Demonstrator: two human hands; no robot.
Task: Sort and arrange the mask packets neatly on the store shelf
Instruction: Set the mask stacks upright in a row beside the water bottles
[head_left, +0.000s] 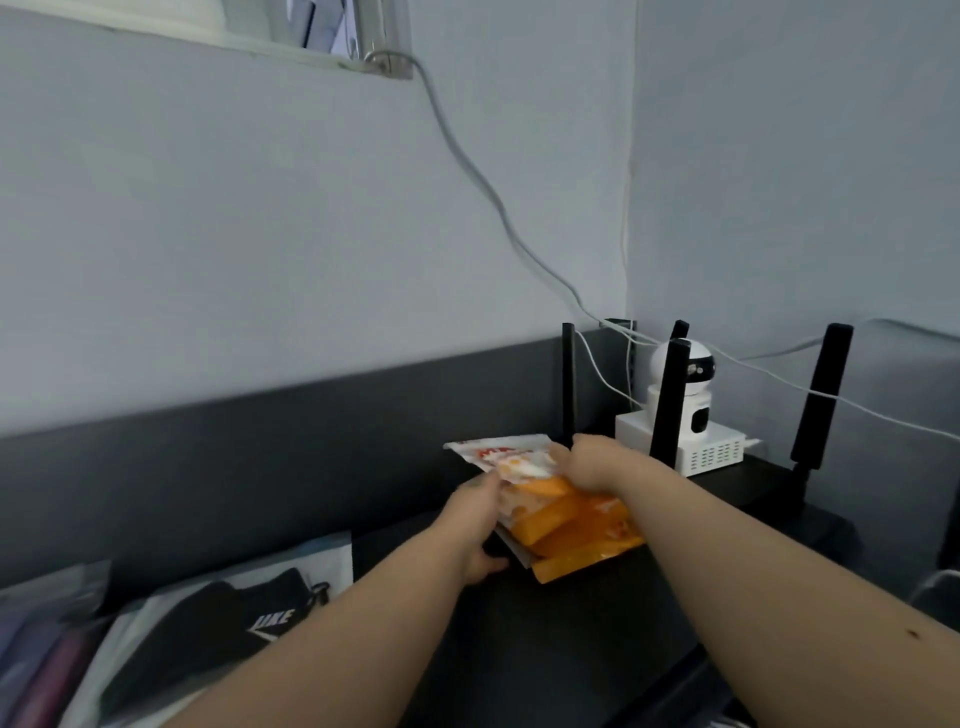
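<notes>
Two pale blue-grey walls meet in a corner (629, 208) at the right of the view. The left wall (260, 234) carries a white window frame (311, 54) at its upper edge, only the bottom of it in view, with bright reflections in the glass. A grey cable (483, 192) runs from the frame's right end slantwise down to the corner. A dark grey band (208, 457) covers the lower left wall, behind a black shelf (545, 649). At the shelf's far right corner stand a white dome camera (685, 384) on a white vented box (711, 452) and black upright antennas (826, 395). The light is soft and even
</notes>
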